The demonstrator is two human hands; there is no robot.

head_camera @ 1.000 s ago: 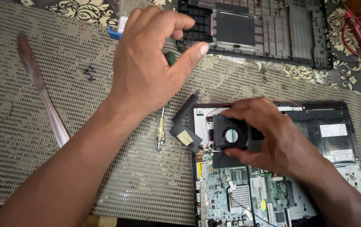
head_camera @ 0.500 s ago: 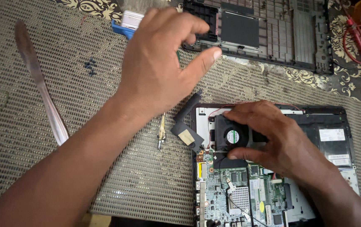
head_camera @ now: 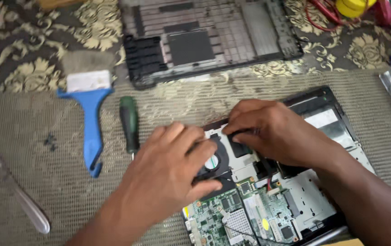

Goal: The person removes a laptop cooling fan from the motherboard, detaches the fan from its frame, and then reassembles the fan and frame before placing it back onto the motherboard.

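Green circuit board [head_camera: 238, 214] lying nearest, 6 o'clock, partly cut off by frame edge.
Left hand [head_camera: 168, 175] curling grip over black cooling fan [head_camera: 213, 163] at centre of opened laptop base [head_camera: 336, 132]; fingers hiding fan's rim.
Right hand [head_camera: 275, 132] pressing at 1 o'clock of fan; whether its grip is pinching anything, cannot tell.
Risk: fan slipping, thin wires [head_camera: 268, 184] snagging, board getting scratched.
Green screwdriver [head_camera: 129, 123], blue brush [head_camera: 88, 118] lying at 9 o'clock on mesh-covered counter [head_camera: 45, 191].
Keyboard frame [head_camera: 213, 38] sitting far, 12 o'clock.

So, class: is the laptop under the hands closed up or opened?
Opened. The laptop has its cover off: green circuit board and round fan lie bare.
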